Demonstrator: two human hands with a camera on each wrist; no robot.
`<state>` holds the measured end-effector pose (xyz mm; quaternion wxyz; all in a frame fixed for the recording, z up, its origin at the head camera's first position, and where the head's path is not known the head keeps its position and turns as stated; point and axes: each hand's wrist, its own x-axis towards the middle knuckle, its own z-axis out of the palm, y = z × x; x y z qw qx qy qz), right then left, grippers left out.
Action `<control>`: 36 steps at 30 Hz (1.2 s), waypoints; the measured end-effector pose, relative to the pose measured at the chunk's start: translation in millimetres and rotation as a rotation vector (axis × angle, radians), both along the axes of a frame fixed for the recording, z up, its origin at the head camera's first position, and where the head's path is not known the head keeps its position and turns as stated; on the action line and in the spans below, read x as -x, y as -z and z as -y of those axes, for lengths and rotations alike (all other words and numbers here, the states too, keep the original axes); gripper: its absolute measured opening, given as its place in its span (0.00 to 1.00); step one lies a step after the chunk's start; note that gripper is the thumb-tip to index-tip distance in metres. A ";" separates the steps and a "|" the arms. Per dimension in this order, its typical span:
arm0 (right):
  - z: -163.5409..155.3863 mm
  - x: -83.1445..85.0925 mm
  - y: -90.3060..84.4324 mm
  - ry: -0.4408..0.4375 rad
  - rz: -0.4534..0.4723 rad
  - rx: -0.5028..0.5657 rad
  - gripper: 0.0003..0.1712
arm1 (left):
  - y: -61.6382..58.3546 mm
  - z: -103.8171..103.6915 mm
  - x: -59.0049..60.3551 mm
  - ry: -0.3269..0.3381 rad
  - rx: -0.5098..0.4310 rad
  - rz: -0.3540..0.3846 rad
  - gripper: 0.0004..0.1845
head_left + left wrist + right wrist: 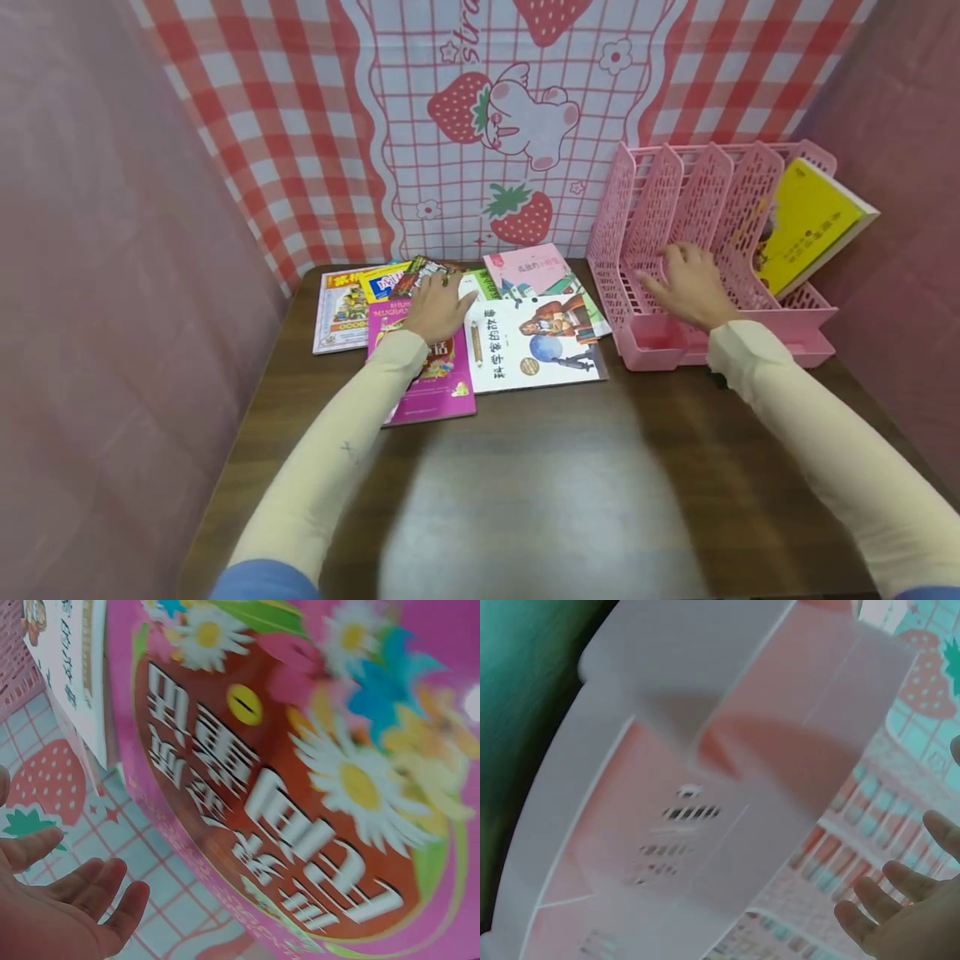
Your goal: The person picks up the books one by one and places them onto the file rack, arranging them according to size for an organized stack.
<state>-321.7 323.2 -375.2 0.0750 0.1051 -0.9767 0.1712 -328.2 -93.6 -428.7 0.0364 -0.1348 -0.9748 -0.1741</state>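
The magenta book point(431, 379) lay near the bench's point(525, 500) back-left corner, under the left hand point(437, 307), whose grip was loose and flat, fingers straight. The right hand point(690, 285), fingers spread, held nothing inside the pink file rack point(660, 208).

Pink slotted file rack point(678, 217) holding a yellow book point(806, 221); magenta book point(438, 379) with flowers; red-and-white checked backdrop point(300, 150) bearing strawberries; dark brown table point(525, 483).
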 end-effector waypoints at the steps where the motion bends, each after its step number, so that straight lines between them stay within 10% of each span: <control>1: 4.2 0.8 0.2 -0.008 -0.007 0.002 0.45 | 0.0 2.5 -0.8 -0.003 0.000 -0.002 0.34; 36: 162.8 -0.6 48.9 -0.327 -0.083 -0.110 0.32 | 21.1 90.2 -35.5 -0.111 0.049 0.013 0.31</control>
